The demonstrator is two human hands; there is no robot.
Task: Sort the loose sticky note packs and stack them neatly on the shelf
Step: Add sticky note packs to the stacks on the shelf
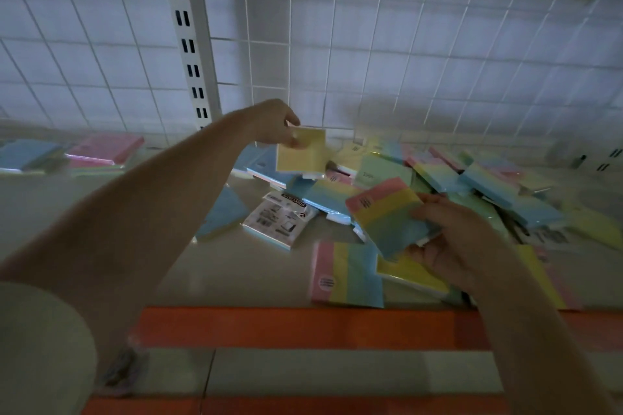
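So the left hand (274, 126) is only pinching a yellow pack (301, 150) by its top corner, up in the air over the messy pile (438, 185), and that's the sketchy bit imo: wrapper looks slick, could slip and drop right back in. Right hand (462, 246) has its fingers curled round a striped pack (387, 217), tilted, just above more loose ones at the shelf (236, 266) front edge. An elbow bump might knock those off. The tidy stacks (101, 153) sit far left.
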